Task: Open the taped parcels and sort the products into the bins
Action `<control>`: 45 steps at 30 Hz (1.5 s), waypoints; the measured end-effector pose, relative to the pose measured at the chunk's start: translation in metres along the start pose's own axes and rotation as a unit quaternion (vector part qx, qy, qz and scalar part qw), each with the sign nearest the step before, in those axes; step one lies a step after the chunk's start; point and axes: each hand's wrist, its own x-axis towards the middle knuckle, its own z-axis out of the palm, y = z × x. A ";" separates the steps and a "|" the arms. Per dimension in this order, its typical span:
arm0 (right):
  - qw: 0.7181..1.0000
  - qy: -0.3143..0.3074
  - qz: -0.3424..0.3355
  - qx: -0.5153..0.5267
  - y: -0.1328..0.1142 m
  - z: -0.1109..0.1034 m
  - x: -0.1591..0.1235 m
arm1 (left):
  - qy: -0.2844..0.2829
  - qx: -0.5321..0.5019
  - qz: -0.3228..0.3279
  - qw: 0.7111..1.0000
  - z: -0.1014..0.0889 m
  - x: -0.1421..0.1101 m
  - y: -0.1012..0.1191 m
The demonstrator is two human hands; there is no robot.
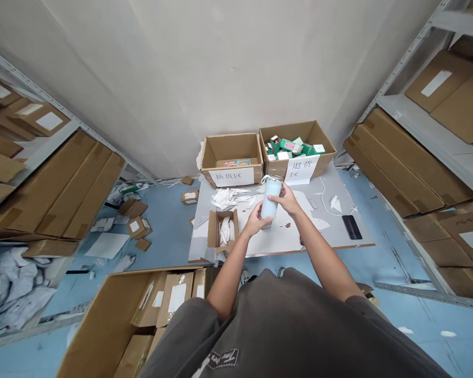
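Observation:
A pale blue tumbler [271,197] with a carry loop at its top is held a little tilted above the table. Wrapped round its lower left side is my left hand [255,219], fingers closed on it. My right hand [286,199] grips the tumbler's right side, higher up, with the thumb across the front. Just left of my left hand stands a small open carton [212,231] with white wrapping [225,231] inside. More crumpled white wrapping [225,198] lies behind that carton on the table.
Two cardboard boxes with paper signs stand at the table's back: the left box [208,152] holds a few small packs, the right box [319,164] green-and-white packages. A phone [352,227] lies at right. A large carton [98,310] is beside me; shelves [429,113] flank both sides.

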 end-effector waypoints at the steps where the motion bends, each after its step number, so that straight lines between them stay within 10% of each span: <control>1: 1.000 0.012 -0.010 -0.009 0.004 -0.004 0.002 | 0.002 0.009 -0.006 1.000 -0.005 0.001 -0.007; 5: 0.997 0.054 -0.036 -0.051 0.025 -0.019 0.011 | 0.052 0.166 -0.043 0.984 -0.022 0.009 -0.039; 11: 0.995 0.073 -0.018 -0.060 0.082 -0.024 0.013 | -0.015 0.403 -0.104 0.909 -0.024 0.036 -0.084; 23: 0.987 0.151 0.040 0.024 0.189 -0.011 0.023 | 0.076 0.245 -0.131 0.958 -0.048 0.032 -0.143; 30: 0.985 0.163 0.039 -0.039 0.186 -0.011 0.018 | 0.078 0.131 -0.111 0.982 -0.052 0.033 -0.158; 45: 0.982 0.069 0.019 -0.172 0.152 -0.007 0.015 | 0.012 0.230 -0.088 0.969 -0.059 0.031 -0.139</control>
